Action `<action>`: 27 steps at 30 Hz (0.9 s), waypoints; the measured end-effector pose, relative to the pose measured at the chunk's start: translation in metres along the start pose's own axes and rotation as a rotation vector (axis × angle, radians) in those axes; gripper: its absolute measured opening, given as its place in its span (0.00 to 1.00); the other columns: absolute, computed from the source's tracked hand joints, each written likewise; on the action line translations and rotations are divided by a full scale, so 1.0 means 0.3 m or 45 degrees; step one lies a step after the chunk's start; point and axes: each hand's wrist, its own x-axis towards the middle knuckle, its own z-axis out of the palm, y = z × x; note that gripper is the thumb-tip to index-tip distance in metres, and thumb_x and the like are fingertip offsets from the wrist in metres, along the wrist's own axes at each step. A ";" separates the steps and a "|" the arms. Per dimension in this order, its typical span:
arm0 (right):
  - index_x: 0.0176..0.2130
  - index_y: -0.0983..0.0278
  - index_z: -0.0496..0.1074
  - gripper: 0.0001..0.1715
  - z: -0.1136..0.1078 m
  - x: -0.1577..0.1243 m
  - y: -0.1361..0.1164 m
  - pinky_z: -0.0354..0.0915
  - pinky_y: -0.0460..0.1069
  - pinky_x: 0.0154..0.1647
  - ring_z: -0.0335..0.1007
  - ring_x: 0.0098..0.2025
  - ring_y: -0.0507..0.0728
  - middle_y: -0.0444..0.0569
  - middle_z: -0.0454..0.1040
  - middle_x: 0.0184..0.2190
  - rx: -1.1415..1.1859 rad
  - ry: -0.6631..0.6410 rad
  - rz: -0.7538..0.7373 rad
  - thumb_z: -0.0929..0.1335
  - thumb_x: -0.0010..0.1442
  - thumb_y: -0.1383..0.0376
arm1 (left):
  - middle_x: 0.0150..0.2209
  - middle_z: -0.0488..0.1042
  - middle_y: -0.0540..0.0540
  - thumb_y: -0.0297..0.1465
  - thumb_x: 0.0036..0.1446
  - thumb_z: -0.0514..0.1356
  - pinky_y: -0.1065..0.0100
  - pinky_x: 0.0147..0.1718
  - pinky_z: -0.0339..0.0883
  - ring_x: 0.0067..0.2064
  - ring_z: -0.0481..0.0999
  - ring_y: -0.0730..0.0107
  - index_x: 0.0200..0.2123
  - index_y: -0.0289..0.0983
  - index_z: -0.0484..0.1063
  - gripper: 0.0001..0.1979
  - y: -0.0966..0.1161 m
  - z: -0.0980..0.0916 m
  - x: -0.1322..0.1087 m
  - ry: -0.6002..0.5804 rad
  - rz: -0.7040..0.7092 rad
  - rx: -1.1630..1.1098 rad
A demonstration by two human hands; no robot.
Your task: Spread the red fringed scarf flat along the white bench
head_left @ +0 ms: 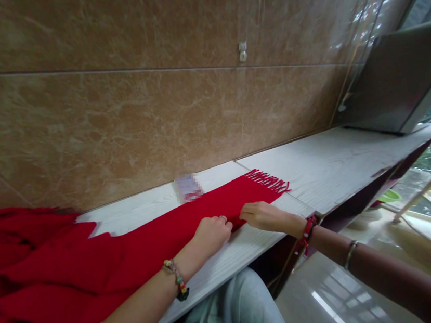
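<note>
A long red scarf (160,226) lies along the white wood-grain surface, its fringed end pointing right and its other part heaped in loose folds at the left. My left hand (213,231), with a beaded bracelet at the wrist, is closed on the scarf's near edge. A little to the right, my right hand (260,215) pinches the same edge close to the fringe. Both sets of fingertips partly hide the cloth between them. Behind the scarf, against the wall, lies a small blurred packet (189,187).
A brown marbled tile wall (148,122) rises behind the white countertop (317,162). At the far right end stands a dark grey boxy object (397,79). My knee (244,304) is below the front edge. A green bowl-like item (389,195) sits lower right, beside a railing.
</note>
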 end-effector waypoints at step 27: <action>0.35 0.66 0.70 0.13 -0.030 -0.056 -0.026 0.62 0.47 0.36 0.64 0.35 0.53 0.51 0.70 0.34 0.267 0.094 0.094 0.58 0.60 0.70 | 0.39 0.69 0.45 0.28 0.59 0.50 0.69 0.30 0.67 0.38 0.70 0.66 0.40 0.39 0.66 0.08 0.019 0.020 -0.056 0.025 0.033 -0.052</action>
